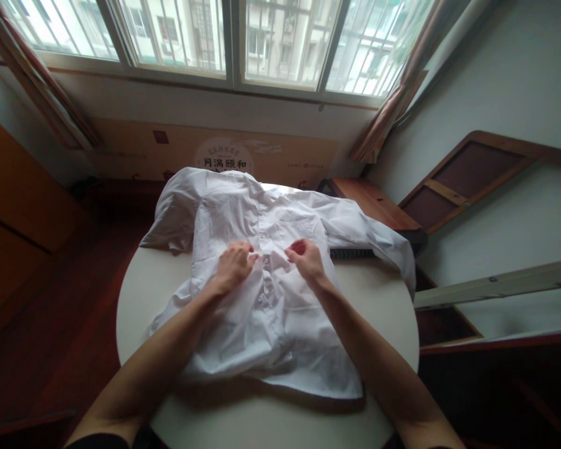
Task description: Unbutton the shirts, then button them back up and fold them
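Note:
A white long-sleeved button-up shirt (243, 343) lies front up on a round white table, collar toward the window and sleeves spread out sideways. Its button placket (267, 280) runs down the middle. My left hand (236, 265) is just left of the placket, fingers curled and thumb close to the index finger. Right of the placket is my right hand (307, 259), its thumb and index finger drawn together in a pinch. Whether cloth or a button sits between the fingertips of either hand is too small to tell.
The round white table (143, 299) carries the shirt, whose right-hand sleeve hangs past the edge. Behind it stand a brown wooden piece of furniture (374, 198) and a printed tan board (280, 146) under the window. A pale rail (495, 280) is at the right.

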`<state>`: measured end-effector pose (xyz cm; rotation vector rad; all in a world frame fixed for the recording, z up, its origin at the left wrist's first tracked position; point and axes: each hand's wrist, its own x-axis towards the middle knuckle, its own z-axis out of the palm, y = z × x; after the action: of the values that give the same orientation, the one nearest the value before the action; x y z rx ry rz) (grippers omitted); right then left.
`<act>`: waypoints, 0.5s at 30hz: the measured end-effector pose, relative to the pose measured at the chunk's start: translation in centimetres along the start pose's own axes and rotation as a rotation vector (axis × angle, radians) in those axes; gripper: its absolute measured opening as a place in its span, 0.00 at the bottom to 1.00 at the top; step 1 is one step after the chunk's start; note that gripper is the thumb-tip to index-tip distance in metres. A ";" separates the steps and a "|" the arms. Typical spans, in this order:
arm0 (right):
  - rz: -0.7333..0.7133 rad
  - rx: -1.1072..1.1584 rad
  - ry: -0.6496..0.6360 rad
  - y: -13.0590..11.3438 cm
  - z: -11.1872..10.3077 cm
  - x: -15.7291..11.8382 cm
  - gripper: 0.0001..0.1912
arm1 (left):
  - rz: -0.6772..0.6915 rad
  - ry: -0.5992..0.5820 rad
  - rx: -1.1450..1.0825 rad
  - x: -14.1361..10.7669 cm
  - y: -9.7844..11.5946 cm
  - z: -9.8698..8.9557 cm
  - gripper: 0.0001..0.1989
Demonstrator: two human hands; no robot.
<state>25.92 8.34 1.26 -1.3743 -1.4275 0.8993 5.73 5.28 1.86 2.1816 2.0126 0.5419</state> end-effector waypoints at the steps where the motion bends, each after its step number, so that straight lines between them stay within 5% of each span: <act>1: -0.113 -0.164 0.100 -0.3 -1.9 0.9 0.13 | -0.032 0.079 0.069 0.0 -0.9 -1.0 0.14; 4: -0.272 -0.621 0.331 -1.0 -7.5 3.8 0.18 | -0.214 0.253 0.248 -0.1 -3.9 -3.8 0.23; 7: -0.118 -0.891 0.246 -1.0 -10.2 5.0 0.24 | -0.351 0.163 0.297 -0.7 -6.1 -4.6 0.29; 11: 0.105 -1.089 -0.060 0.1 -8.7 3.3 0.24 | -0.386 -0.096 0.307 -1.8 -7.0 -3.1 0.21; 15: 0.140 -1.104 -0.116 1.1 -7.9 1.8 0.15 | -0.338 -0.016 0.351 -2.4 -7.8 -3.1 0.19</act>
<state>33.88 9.51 2.81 -2.2482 -2.0551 0.2065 -2.74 3.26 1.79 1.9254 2.5540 0.1345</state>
